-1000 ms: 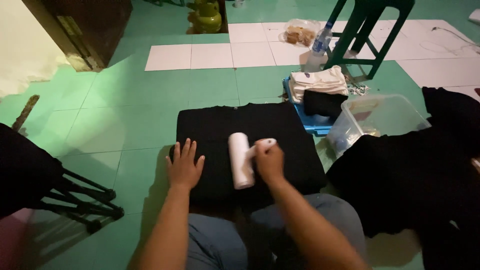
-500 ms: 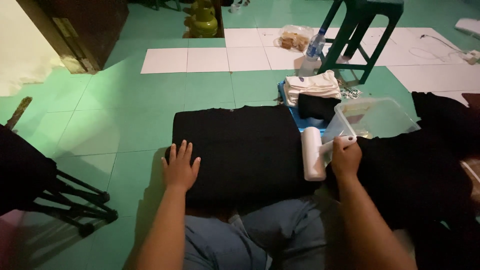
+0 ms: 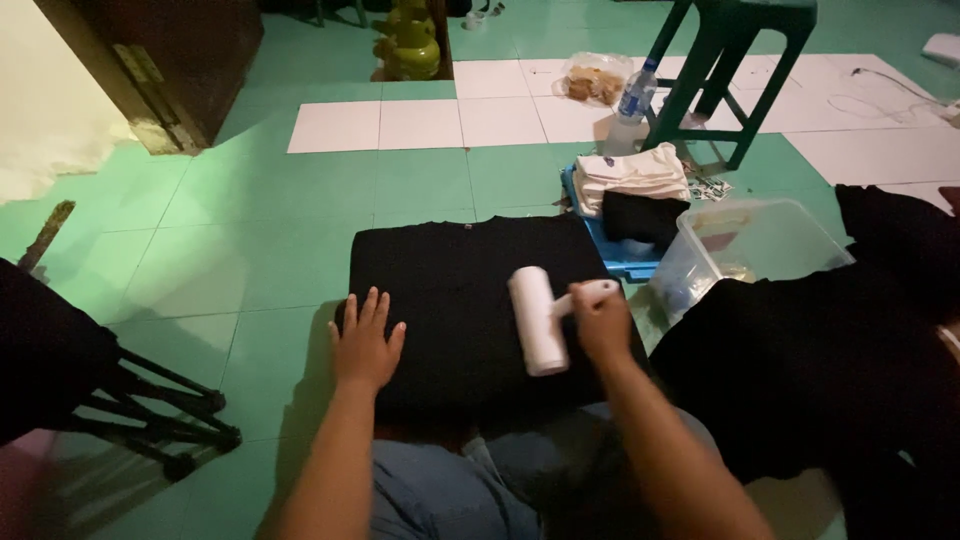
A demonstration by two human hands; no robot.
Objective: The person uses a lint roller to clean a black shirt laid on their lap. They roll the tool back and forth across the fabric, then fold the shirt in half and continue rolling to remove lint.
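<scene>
Now R hand (image 3: 603, 325) holds lint roller (image 3: 538, 320), axis near-far on blk shirt (image 3: 460, 290).

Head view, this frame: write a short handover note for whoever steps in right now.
Left hand: flat, fingers spread, pressing the black folded garment on the green floor.
Right hand: closed on the handle of the white lint roller, whose roll lies on the garment's right half.
Nearby: clear plastic bin and a stack of folded white and black clothes to the right.
Done and left: rolling is under way; how much cloth is covered cannot be told.
</scene>
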